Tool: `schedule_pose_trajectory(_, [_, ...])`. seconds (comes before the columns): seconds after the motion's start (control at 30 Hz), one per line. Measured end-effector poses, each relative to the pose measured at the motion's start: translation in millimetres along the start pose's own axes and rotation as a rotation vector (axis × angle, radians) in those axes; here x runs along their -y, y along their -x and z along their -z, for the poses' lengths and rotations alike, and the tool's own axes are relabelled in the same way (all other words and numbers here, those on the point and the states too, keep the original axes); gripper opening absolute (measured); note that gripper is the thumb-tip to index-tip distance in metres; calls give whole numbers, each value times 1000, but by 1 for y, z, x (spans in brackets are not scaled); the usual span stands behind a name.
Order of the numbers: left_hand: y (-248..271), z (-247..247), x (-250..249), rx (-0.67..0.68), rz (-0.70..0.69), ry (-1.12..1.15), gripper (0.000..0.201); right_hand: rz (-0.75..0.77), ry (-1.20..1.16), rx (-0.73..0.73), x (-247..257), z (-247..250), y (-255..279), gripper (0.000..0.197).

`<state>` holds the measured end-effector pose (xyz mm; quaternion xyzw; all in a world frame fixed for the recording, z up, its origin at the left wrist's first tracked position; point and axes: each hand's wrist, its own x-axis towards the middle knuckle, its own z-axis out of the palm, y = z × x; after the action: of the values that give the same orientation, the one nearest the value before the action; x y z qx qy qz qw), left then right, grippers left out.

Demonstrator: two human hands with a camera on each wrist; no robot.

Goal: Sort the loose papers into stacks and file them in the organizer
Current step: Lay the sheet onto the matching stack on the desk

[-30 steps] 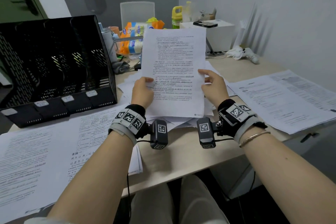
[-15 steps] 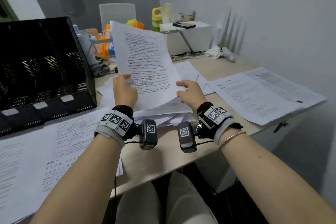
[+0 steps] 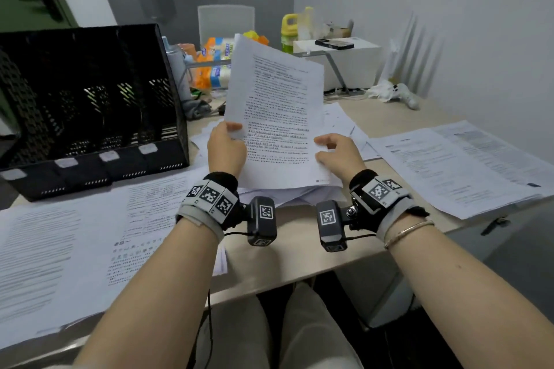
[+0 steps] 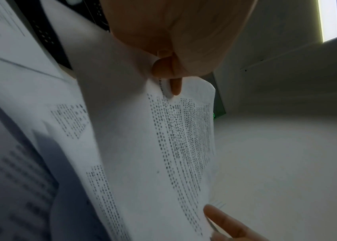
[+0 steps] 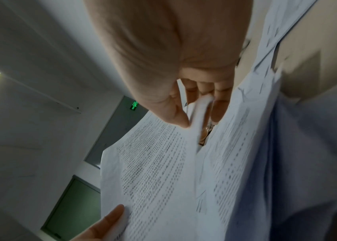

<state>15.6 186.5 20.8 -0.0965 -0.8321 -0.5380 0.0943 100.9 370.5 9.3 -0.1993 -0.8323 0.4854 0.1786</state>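
Observation:
A printed sheet [image 3: 275,105] stands tilted above the desk's middle, its top leaning left. My left hand [image 3: 232,130] pinches its left edge and my right hand [image 3: 322,147] pinches its right edge. In the left wrist view the thumb [image 4: 175,86] lies on the sheet [image 4: 173,146]. In the right wrist view the sheet's edge [image 5: 201,106] curls between thumb and fingers. Under the hands lies a loose pile of papers [image 3: 287,195]. The black mesh organizer [image 3: 90,99] stands at the left, its slots facing me.
Flat stacks of printed pages lie at the left front [image 3: 75,234] and at the right [image 3: 449,165]. At the back are a white box [image 3: 338,69] with a phone on it, a yellow-green bottle [image 3: 289,30], snack packets [image 3: 215,66] and a white chair [image 3: 226,24].
The sheet stood upright a second ago and now leans with its top to the left. Both hands have kept hold of its edges.

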Motion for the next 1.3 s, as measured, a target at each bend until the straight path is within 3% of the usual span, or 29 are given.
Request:
schedule_pose_trajectory(0.47, [-3,130,45,-152,127,-29,42,145,-56,170,80,-121,5,36])
schedule_pose_trajectory(0.8, [0,183,74,-223,192,-59,40,205,-26,257,109,-157,13,37])
schedule_pose_trajectory(1.13, [29,270,115,-353,278,-293,40,241,-2,483,145,-230,49,30])
schedule_pose_trajectory(1.3, [39,305,135,-362,397,-421,43,250,45,578,158,-264,75,29])
